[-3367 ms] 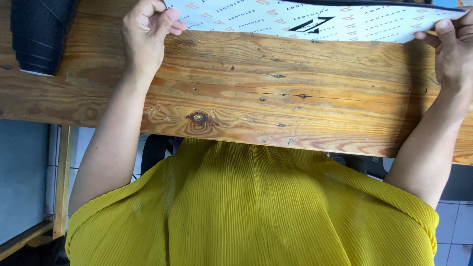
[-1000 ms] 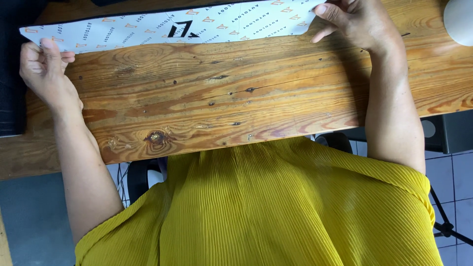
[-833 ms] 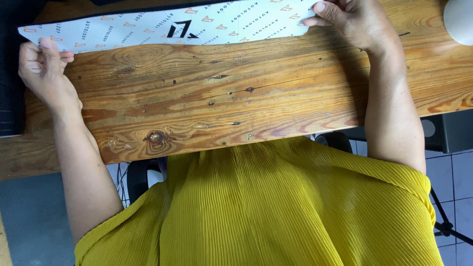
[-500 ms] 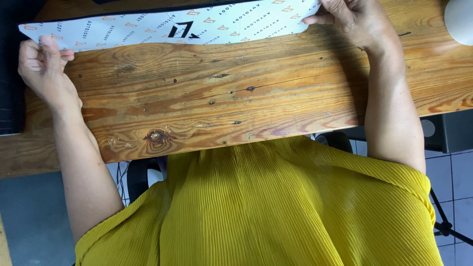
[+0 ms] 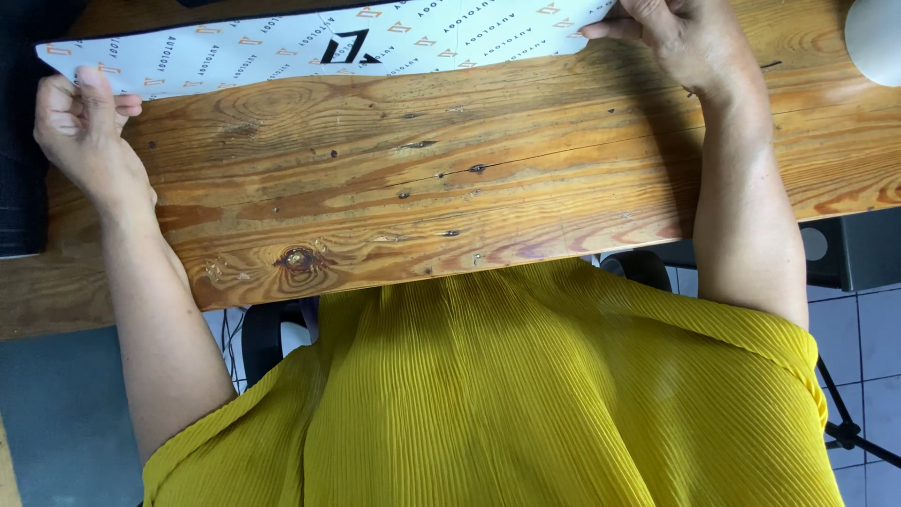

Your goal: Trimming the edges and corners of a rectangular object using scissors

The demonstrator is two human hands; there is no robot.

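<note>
Item: long white printed sheet (image 5: 319, 47), patterned with small orange marks and one large black emblem, lying flat along the far edge of a knotty, varnished wooden worktop (image 5: 422, 197) and running past the top of the view. Left hand (image 5: 80, 122): at the sheet's left end, fingers curled and pressed together around the near corner, thumb on top, pinching the sheet's edge. Right hand (image 5: 680, 38): at the sheet's right end, fingers bent over the near edge and gripping it; the fingertips themselves are partly hidden, so how deep the grip goes cannot be told. Both forearms cross the worktop from a yellow pleated top (image 5: 526, 394) that fills the lower view. Surroundings: a dark ribbed object (image 5: 19, 188) at the left edge of the worktop, just beside the left hand; a pale rounded object (image 5: 878, 38) at the upper right corner, near the right hand but apart from it; tiled floor (image 5: 868, 319) and dark chair parts below the worktop. Handling note, as a judgement: the sheet looks thin and long, so it keeps flat best with even tension between both ends, both hands moving together and level, the near edge held parallel to the board's grain, and the grip kept at the margins to avoid creasing the printed face.
</note>
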